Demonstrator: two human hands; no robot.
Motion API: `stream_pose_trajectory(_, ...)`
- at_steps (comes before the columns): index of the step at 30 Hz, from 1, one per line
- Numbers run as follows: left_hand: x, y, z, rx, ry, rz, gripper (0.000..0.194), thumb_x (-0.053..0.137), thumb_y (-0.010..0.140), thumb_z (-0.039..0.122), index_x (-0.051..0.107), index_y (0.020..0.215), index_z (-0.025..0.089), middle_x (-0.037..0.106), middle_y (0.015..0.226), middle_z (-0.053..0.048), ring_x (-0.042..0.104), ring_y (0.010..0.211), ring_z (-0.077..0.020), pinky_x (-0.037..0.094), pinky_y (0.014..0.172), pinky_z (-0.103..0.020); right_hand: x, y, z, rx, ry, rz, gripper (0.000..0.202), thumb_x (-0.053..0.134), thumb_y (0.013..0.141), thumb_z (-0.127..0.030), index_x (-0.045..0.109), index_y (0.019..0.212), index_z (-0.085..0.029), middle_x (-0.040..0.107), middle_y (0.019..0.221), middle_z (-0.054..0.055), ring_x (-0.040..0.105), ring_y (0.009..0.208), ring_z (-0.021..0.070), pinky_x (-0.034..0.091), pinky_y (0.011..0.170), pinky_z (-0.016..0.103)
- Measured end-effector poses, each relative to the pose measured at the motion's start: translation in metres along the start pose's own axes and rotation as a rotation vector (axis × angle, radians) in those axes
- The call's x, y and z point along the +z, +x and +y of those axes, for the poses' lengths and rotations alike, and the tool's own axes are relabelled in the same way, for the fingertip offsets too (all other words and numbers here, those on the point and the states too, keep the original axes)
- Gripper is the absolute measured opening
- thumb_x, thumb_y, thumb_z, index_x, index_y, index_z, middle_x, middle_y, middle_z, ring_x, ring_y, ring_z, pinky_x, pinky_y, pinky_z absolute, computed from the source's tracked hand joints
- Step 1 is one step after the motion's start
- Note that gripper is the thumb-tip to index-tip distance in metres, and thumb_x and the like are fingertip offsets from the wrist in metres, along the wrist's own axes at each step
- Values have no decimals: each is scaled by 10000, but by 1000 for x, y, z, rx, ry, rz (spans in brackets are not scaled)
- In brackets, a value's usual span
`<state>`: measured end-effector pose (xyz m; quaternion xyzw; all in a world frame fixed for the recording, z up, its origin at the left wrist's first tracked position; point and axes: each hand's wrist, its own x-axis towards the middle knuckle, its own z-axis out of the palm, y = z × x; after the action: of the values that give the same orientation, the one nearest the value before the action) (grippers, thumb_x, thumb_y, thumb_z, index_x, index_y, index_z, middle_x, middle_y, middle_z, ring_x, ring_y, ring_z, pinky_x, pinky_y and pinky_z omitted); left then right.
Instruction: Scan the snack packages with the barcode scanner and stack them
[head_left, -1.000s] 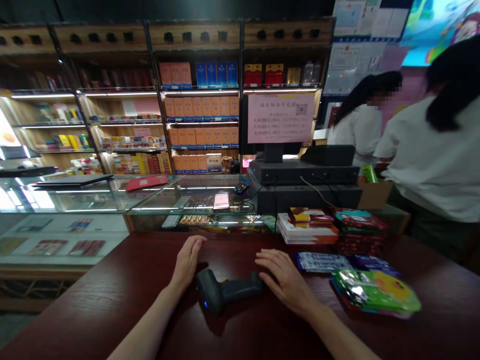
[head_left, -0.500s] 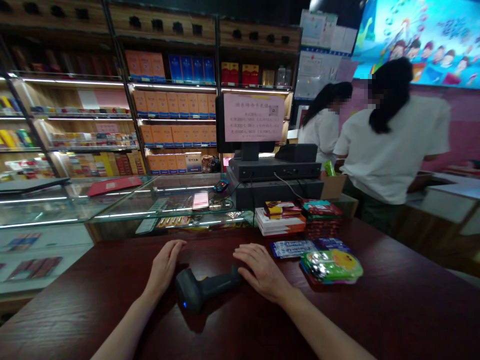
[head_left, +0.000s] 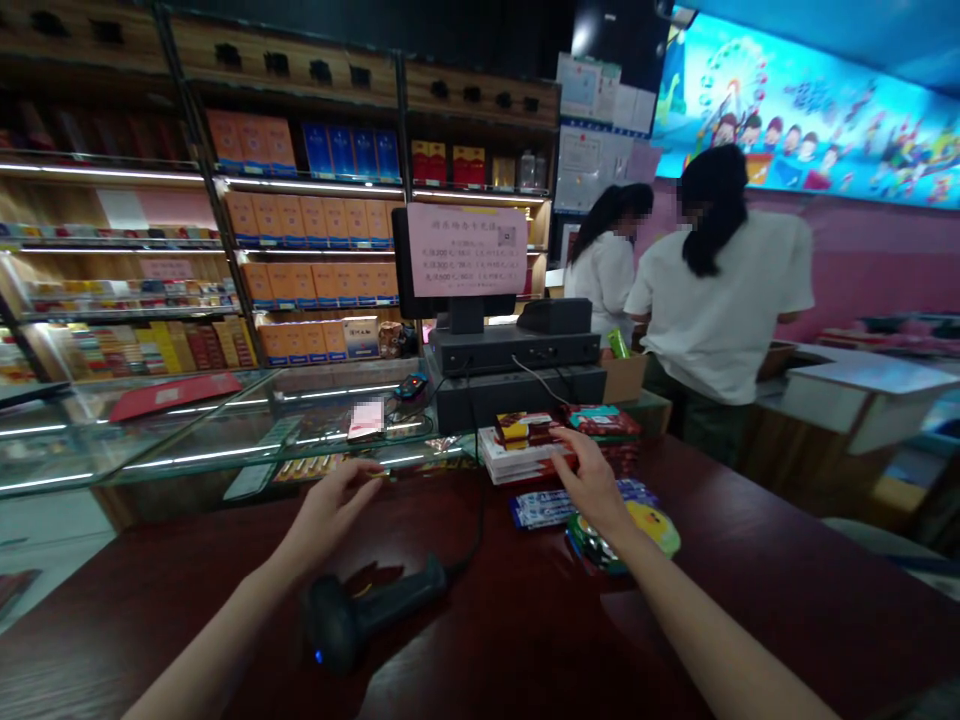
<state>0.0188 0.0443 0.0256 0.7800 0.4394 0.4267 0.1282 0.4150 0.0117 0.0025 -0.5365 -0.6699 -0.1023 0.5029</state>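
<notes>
A black barcode scanner (head_left: 367, 605) lies on the dark wooden counter (head_left: 487, 650), its blue light lit. My left hand (head_left: 337, 508) hovers over the counter beyond the scanner, fingers stretched forward, holding nothing. My right hand (head_left: 592, 485) reaches over the snack packs with thumb and fingers apart. Its fingertips are by a stack of white boxes (head_left: 499, 462) topped with yellow-and-brown packs (head_left: 521, 430); I cannot tell whether they touch. Red-brown packs (head_left: 607, 420) sit just behind that hand. Blue-and-white packets (head_left: 541, 508) and a green pack with a yellow duck (head_left: 652, 525) lie partly under my right forearm.
A black monitor base (head_left: 517, 350) with a pink sign (head_left: 466, 250) stands behind the snacks. The scanner's cable (head_left: 480, 500) runs toward it. A glass display case (head_left: 247, 430) borders the counter at the left. Two people (head_left: 712, 300) in white shirts stand at the back right.
My right hand has left the scanner's handle end and moved forward and right to the snack stack. My left hand has opened away from the scanner. The view has shifted right.
</notes>
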Motion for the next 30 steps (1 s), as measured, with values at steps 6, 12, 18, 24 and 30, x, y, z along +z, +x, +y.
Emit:
stream_pose_trajectory(6,37,42,42,80,-46,-140,309,544,867,415,636,1082,213,725,1030,-60,693,906,-211,554,845,-359,-16,10,13,67,12,-22,346,485,905,-283,598,1214,-176,641,1233,130,578,1181,273,449,1044,484)
stream_pose_trajectory(12,88,67,63,103,-58,-243,281,542,862,296,606,1115,191,709,1071,-83,687,952,-214,545,881,-380,-18,7,18,245,82,-124,367,497,877,-319,596,1215,-214,682,1182,97,648,1095,257,511,955,435)
stream_pose_trajectory(18,128,87,79,64,-68,-245,451,599,831,249,507,1268,186,658,1245,-118,660,1099,-223,512,966,-375,-13,8,16,403,221,-133,454,549,828,-296,544,1274,-215,656,1282,126,699,1033,234,542,901,384)
stream_pose_trajectory(24,146,102,89,51,49,-255,577,630,832,283,440,1366,174,588,1373,-149,583,1240,-268,446,1053,-429,-11,12,12,447,206,-165,573,571,818,-282,493,1381,-208,610,1361,160,698,1055,250,477,997,424)
stream_pose_trajectory(30,154,112,97,40,158,-277,662,680,805,339,433,1395,167,587,1361,-159,555,1267,-297,436,1055,-437,-5,14,16,437,225,-154,687,595,780,-253,454,1452,-230,585,1402,139,720,886,217,515,899,374)
